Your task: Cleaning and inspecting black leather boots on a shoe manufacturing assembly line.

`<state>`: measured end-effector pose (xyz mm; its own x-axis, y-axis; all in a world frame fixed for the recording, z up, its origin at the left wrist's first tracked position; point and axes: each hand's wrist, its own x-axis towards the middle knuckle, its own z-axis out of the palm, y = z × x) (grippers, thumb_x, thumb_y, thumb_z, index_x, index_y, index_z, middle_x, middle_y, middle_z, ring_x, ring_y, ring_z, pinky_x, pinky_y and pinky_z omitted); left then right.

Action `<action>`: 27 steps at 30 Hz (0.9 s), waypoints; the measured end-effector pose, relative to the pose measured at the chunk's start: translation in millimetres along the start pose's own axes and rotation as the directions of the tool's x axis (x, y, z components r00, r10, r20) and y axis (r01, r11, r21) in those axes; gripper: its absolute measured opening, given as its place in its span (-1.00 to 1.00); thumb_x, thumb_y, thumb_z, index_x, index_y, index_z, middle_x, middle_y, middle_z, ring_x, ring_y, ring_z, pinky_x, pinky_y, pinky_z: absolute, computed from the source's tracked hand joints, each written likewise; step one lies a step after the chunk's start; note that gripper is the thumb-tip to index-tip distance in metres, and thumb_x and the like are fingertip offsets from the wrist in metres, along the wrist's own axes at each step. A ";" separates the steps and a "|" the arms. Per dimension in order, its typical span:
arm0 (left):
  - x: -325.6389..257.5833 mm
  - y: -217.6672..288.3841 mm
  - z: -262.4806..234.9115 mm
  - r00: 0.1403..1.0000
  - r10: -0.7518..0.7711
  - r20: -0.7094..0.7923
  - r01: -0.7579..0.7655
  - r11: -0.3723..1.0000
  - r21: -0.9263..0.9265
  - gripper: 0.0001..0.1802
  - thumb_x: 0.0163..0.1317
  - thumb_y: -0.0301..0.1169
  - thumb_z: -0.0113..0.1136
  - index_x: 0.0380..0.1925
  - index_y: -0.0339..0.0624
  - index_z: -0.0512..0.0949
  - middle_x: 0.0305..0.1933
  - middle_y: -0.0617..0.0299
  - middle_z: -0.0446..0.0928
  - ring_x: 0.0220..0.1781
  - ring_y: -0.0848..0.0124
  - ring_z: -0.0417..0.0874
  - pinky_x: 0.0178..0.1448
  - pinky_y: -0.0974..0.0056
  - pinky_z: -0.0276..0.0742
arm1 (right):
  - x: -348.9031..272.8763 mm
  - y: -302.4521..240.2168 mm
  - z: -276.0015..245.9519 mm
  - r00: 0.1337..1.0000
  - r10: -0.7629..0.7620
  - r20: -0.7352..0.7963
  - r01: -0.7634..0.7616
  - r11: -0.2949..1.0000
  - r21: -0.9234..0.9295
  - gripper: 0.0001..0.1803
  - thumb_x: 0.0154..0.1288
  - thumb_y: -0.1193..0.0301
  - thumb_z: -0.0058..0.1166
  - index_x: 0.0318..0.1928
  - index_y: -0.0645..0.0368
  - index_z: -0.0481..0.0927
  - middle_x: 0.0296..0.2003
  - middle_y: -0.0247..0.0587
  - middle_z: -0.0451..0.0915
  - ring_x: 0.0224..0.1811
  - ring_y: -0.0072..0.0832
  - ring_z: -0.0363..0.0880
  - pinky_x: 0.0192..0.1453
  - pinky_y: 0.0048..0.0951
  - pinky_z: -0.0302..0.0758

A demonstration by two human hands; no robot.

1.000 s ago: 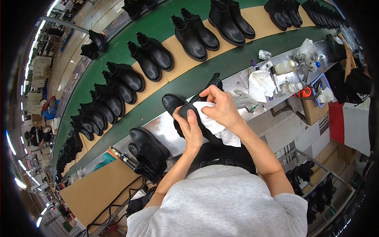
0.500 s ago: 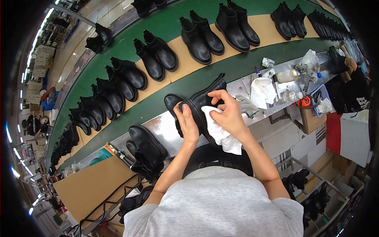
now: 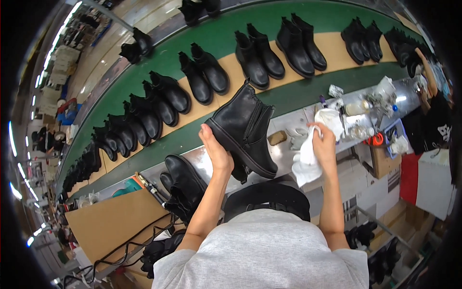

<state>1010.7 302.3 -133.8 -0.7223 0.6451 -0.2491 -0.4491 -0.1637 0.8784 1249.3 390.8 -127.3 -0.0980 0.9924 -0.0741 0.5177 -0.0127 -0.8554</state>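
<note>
A black ankle boot (image 3: 240,118) with a zip and elastic on its side is held up over the metal bench edge. My left hand (image 3: 216,151) grips it by the sole, its fingers partly hidden behind the boot. Under it shows a bit of another dark shoe, mostly covered. To the right, apart from the boot, my right hand (image 3: 325,147) pinches a crumpled white cloth (image 3: 307,166) that hangs down. Beside the cloth lie a grey glove (image 3: 297,140) and a small brown block (image 3: 277,138).
Pairs of black boots (image 3: 204,74) line the green conveyor belt (image 3: 216,53). More boots (image 3: 185,178) lie at my left by a cardboard sheet (image 3: 115,224). Bottles (image 3: 358,108), another white cloth (image 3: 331,120) and a blue basket (image 3: 395,137) stand right. A co-worker's arm (image 3: 427,72) reaches in there.
The boot has been turned and raised, so its side now faces up. My right hand has drawn the cloth off it to the right. A co-worker's arm now reaches toward the belt.
</note>
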 end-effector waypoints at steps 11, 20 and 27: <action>-13.3 -11.1 11.7 0.995 0.097 0.025 -0.100 0.969 0.225 -0.41 0.36 0.09 -0.26 0.02 -0.27 0.20 0.01 0.10 0.25 0.09 0.36 0.25 0.24 0.31 0.09 | -24.7 -82.5 57.1 0.917 -0.295 0.270 0.149 0.878 0.454 -0.69 -0.02 0.68 0.02 -0.17 0.29 0.46 -0.41 -0.27 0.50 -0.45 -0.66 0.50 -0.45 -0.62 0.47; -31.3 -22.3 1.8 0.996 0.084 -0.008 -0.073 0.908 0.413 -0.38 0.35 0.06 -0.25 0.04 -0.36 0.19 -0.03 0.07 0.27 0.05 0.32 0.25 0.23 0.30 0.11 | -31.4 -75.0 68.2 0.895 -0.315 0.315 0.251 0.941 0.228 -0.62 -0.20 0.54 0.19 -0.26 0.25 0.41 -0.55 -0.20 0.44 -0.50 -0.43 0.47 -0.38 -0.45 0.44; 11.1 15.2 6.5 0.979 0.189 -0.071 -0.178 0.974 0.141 -0.41 0.37 0.06 -0.28 -0.02 -0.26 0.43 0.01 0.15 0.51 0.04 0.31 0.51 0.21 0.23 0.32 | -22.5 3.3 63.4 0.930 -0.345 0.123 0.336 0.938 0.087 -0.71 -0.09 0.54 0.08 -0.24 0.24 0.49 -0.32 -0.07 0.49 -0.26 -0.26 0.52 -0.17 -0.31 0.45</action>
<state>999.3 311.9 -120.5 -0.8299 0.5476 -0.1066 -0.2344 -0.1689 0.9574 1199.3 360.7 -161.0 -0.3746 0.9127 0.1630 0.3784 0.3110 -0.8718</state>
